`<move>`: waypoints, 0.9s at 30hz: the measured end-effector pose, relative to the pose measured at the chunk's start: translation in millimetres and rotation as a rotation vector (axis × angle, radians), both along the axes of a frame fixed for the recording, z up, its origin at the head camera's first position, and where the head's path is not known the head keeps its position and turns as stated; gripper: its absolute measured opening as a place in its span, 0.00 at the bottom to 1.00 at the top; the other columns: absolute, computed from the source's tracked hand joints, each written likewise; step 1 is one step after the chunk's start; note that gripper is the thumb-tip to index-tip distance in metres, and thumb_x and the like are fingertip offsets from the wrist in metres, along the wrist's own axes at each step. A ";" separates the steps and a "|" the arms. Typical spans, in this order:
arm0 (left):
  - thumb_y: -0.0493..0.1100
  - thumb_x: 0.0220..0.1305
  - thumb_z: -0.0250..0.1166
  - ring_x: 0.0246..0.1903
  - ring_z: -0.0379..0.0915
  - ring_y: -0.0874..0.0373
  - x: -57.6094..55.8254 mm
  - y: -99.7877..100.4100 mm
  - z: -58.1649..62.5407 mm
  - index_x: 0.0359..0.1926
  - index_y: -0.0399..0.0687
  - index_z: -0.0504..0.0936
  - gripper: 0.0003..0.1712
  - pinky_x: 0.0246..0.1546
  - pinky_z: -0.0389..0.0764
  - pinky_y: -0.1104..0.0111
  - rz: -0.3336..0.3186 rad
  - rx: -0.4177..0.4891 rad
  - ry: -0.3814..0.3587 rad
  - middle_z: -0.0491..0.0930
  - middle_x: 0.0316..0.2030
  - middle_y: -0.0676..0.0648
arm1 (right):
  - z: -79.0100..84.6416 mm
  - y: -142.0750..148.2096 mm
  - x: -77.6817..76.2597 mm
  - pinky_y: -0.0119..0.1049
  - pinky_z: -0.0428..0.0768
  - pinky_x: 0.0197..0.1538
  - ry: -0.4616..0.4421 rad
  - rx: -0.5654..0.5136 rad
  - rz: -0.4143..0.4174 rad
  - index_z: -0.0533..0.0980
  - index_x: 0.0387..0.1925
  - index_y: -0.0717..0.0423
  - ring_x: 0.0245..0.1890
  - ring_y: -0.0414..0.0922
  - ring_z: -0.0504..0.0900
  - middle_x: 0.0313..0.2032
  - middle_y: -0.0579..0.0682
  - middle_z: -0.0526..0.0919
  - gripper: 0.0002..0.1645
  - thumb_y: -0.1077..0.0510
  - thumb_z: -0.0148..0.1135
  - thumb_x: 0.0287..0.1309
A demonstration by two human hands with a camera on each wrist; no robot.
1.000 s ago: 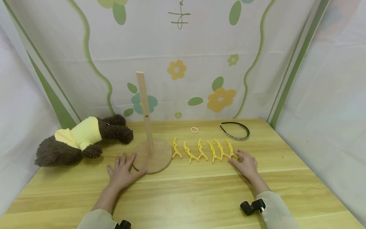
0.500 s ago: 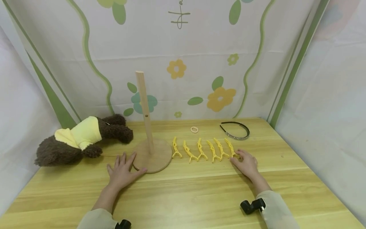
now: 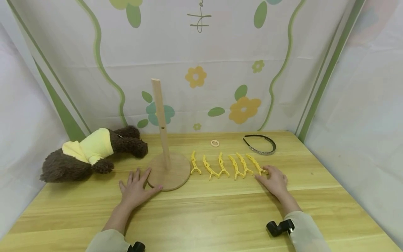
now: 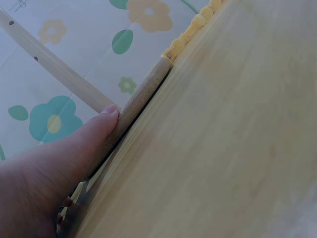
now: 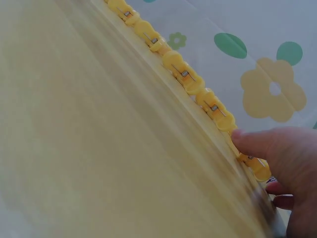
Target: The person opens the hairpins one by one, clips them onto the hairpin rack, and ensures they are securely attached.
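We see the right grip (image 3: 274, 181), nearly closed, pinching the rightmost yellow clip (image 3: 254, 162), with five other clips (image 3: 221, 164) to this grip's left; the left grip (image 3: 135, 190), spread wide, touches a wooden base (image 3: 177, 173).

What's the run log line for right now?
left hand: touching wooden base | right hand: pinching rightmost yellow clip | plush toy: left of base | headband: behind clip

Right hand (image 5: 290, 158) holds the nearest yellow clip (image 5: 261, 171)
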State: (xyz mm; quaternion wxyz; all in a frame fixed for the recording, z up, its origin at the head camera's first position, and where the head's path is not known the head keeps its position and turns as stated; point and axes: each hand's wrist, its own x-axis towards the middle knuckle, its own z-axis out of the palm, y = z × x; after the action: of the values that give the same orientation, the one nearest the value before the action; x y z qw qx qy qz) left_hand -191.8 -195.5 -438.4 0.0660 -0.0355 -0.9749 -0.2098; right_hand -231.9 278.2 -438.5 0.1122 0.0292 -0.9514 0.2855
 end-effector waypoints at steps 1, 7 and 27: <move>0.74 0.43 0.51 0.59 0.32 0.32 0.0 -0.1 -0.1 0.64 0.48 0.54 0.53 0.44 0.26 0.35 0.001 0.001 -0.001 0.45 0.61 0.29 | -0.1 0.4 0.0 0.63 0.43 0.50 -0.001 0.001 -0.009 0.68 0.49 0.65 0.52 0.64 0.59 0.52 0.67 0.65 0.34 0.43 0.57 0.50; 0.74 0.44 0.52 0.59 0.32 0.32 -0.4 -0.4 0.3 0.65 0.49 0.53 0.53 0.44 0.26 0.35 0.000 0.002 -0.011 0.44 0.61 0.29 | 0.5 1.8 0.9 0.64 0.42 0.49 -0.007 0.009 -0.046 0.67 0.49 0.67 0.51 0.66 0.58 0.52 0.68 0.64 0.32 0.45 0.55 0.52; 0.74 0.43 0.51 0.59 0.32 0.33 -1.6 -0.9 -1.6 0.65 0.49 0.53 0.53 0.44 0.26 0.35 0.000 0.004 -0.004 0.44 0.61 0.30 | 4.3 2.8 -2.3 0.61 0.50 0.50 0.016 -0.006 -0.070 0.66 0.50 0.70 0.50 0.66 0.60 0.50 0.70 0.66 0.30 0.50 0.55 0.54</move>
State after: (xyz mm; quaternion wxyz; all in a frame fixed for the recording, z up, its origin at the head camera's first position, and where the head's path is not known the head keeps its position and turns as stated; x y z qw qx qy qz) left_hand -193.4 -196.4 -440.0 0.0640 -0.0348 -0.9746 -0.2118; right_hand -234.2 281.0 -434.2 0.1297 -0.0025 -0.9500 0.2842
